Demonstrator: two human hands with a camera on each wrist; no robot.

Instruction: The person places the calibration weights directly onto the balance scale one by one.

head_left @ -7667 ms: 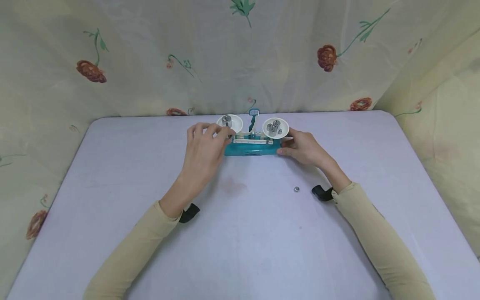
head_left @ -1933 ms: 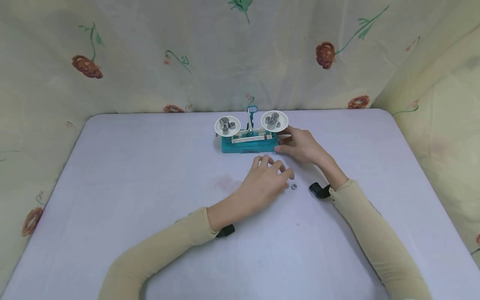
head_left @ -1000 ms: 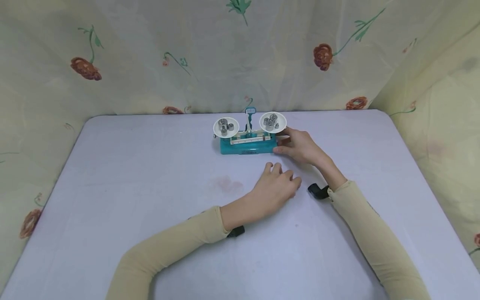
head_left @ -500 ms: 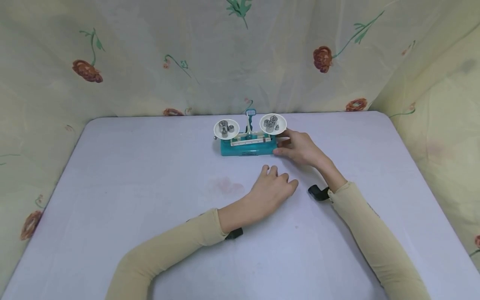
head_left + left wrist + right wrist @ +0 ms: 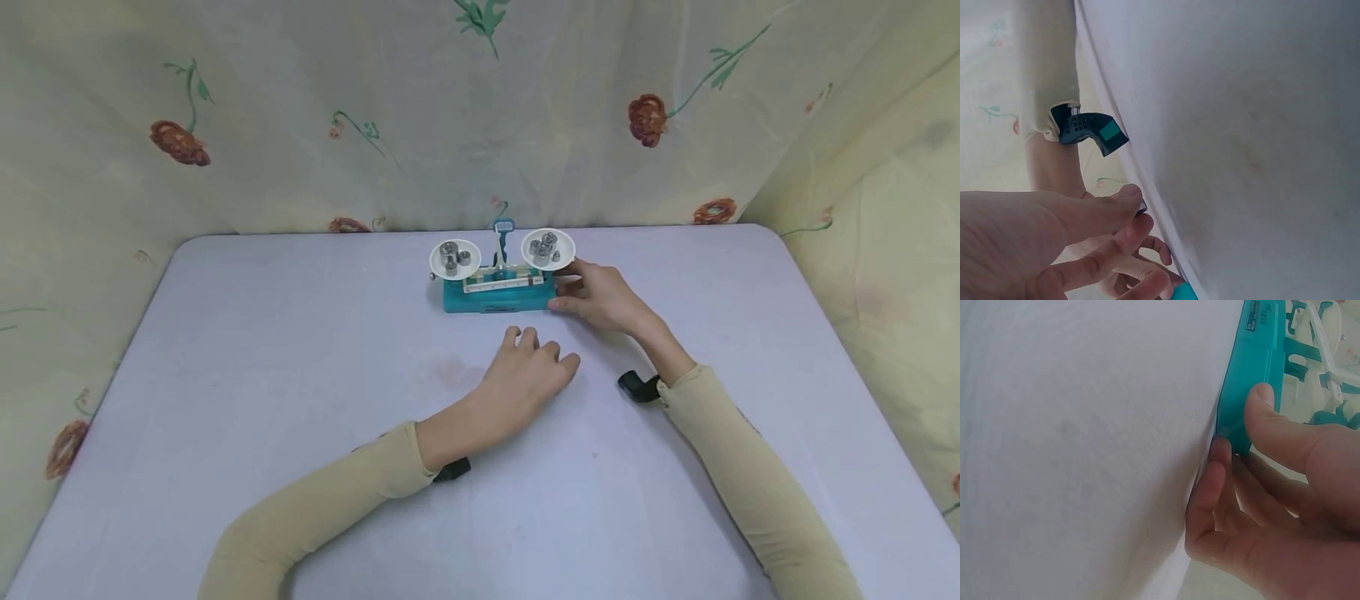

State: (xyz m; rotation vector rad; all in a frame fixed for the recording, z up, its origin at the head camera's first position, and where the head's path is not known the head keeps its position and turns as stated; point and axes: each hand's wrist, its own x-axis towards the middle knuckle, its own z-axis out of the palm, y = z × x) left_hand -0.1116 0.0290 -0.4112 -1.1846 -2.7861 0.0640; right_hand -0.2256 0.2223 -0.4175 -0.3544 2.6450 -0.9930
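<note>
A teal balance scale (image 5: 498, 300) stands at the far middle of the table. Its left pan (image 5: 455, 273) hangs lower than its right pan (image 5: 566, 250). Several silver metal weights (image 5: 451, 257) sit in the left pan, and several more weights (image 5: 543, 247) in the right one. My left hand (image 5: 517, 387) is in front of the scale, above the table, and pinches a small metal weight (image 5: 1142, 207) between thumb and index finger; the fingers hide most of it. My right hand (image 5: 603, 296) grips the right end of the scale's base, thumb (image 5: 1264, 403) on the front.
A white cloth covers the table (image 5: 300, 350). A floral curtain (image 5: 480, 125) hangs right behind its far edge. Black wrist mounts (image 5: 637, 387) stick out from both sleeves, close over the cloth.
The left hand left the left pan, where a weight now sits, and took the loose weight off the table at right. It has since drawn back left. The right hand stays on the base.
</note>
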